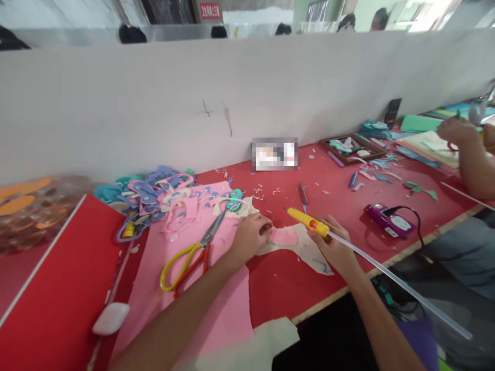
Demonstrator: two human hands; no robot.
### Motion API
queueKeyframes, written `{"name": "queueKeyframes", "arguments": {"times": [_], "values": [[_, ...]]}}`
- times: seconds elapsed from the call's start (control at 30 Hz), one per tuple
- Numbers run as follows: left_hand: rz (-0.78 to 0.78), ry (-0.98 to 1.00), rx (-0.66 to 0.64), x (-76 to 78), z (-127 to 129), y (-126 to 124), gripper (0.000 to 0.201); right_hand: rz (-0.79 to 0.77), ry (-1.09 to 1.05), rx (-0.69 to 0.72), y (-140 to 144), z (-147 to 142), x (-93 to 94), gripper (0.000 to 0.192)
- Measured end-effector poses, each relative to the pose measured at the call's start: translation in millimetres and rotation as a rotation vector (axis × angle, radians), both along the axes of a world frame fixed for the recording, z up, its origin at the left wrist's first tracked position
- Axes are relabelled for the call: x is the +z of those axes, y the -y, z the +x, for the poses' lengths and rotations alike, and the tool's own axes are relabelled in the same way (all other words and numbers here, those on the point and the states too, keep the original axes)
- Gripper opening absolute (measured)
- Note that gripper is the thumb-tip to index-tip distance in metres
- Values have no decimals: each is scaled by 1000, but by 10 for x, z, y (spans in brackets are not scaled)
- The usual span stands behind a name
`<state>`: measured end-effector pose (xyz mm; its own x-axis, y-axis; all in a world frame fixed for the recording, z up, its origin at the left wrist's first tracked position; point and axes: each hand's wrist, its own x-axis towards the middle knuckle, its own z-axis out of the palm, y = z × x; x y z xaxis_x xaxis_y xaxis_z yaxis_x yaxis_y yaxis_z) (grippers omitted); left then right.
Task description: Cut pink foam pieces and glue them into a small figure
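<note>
At the near edge of the desk (282, 288) we press the left hand (249, 237) down on a pink piece (283, 236), fingertips closed on its left end, while the right hand (332, 242) is clamped around a yellow glue gun (307, 220). The gun's long axis runs from upper left to lower right, its nozzle pointing away and left, just above the piece; a clear glue stick (398, 283) trails from its back past the desk edge. The piece lies between both hands, touching the left, just beside the right. Scissors (193, 252) rest on a pink sheet (228, 304) left of us. Farther right, a shallow tray (351, 149) holds scraps, and another person's arm (469, 159) works there.
</note>
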<state>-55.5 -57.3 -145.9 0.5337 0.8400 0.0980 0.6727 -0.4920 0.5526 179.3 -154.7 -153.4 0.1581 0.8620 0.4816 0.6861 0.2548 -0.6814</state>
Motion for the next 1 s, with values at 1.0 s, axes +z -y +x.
{"name": "queueKeyframes", "arguments": {"times": [1.0], "values": [[-11,337,118,-67,-77,-65,12,-56,124,114,42,-34,-162,42]]}}
